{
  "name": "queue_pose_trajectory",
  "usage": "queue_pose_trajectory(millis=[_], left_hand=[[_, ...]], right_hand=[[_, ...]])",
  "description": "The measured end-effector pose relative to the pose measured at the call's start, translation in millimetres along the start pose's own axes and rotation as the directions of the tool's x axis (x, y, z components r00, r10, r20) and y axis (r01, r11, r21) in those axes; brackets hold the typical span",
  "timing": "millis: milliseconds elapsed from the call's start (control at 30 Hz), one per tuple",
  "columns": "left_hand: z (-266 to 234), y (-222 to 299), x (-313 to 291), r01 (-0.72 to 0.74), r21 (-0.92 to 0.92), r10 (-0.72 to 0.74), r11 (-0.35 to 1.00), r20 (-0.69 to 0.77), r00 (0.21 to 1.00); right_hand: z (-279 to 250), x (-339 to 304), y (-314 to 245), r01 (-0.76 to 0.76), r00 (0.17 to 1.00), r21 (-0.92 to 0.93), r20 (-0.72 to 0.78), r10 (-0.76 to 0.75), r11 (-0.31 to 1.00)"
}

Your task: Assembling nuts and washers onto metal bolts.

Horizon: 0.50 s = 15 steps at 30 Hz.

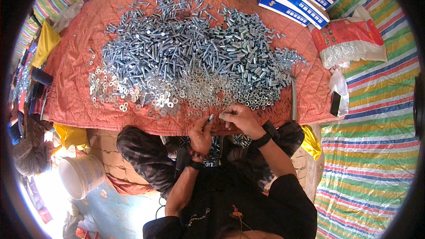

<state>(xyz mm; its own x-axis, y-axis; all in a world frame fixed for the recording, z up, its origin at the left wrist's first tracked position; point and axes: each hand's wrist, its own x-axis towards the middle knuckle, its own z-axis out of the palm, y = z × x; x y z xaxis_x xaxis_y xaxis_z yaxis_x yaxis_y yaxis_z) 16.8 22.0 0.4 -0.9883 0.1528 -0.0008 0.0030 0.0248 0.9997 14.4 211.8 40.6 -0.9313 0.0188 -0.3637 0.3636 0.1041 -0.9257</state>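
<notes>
My left hand (201,137) is closed near the front edge of the red quilted cloth, with a short silvery bolt (211,117) pinched upright between thumb and fingers. Close beside it on the right, my right hand (242,120) is pinched as well. A small greyish piece shows at its fingertips, too small to name. Just beyond both hands lie loose washers (161,99) and a band of nuts (261,101). Behind these spreads a large heap of metal bolts (150,48), with short metal sleeves (248,31) toward the right.
Blue and white boxes (296,0) are stacked at the far right. A red and clear plastic bag (349,40) and a dark phone (335,103) lie right of the cloth (75,84). A white bucket (79,175) stands at lower left. More metal parts (214,150) sit between my legs.
</notes>
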Motion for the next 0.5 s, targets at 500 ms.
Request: queue_pose_trajectory(millis=[500], left_hand=[[4.7,16.9,0.6,-0.085,-0.021,0.086,0.996,0.031,0.996]], right_hand=[[5.1,-0.5,-5.9,-0.156,0.984,0.43,0.15,0.1,0.889]])
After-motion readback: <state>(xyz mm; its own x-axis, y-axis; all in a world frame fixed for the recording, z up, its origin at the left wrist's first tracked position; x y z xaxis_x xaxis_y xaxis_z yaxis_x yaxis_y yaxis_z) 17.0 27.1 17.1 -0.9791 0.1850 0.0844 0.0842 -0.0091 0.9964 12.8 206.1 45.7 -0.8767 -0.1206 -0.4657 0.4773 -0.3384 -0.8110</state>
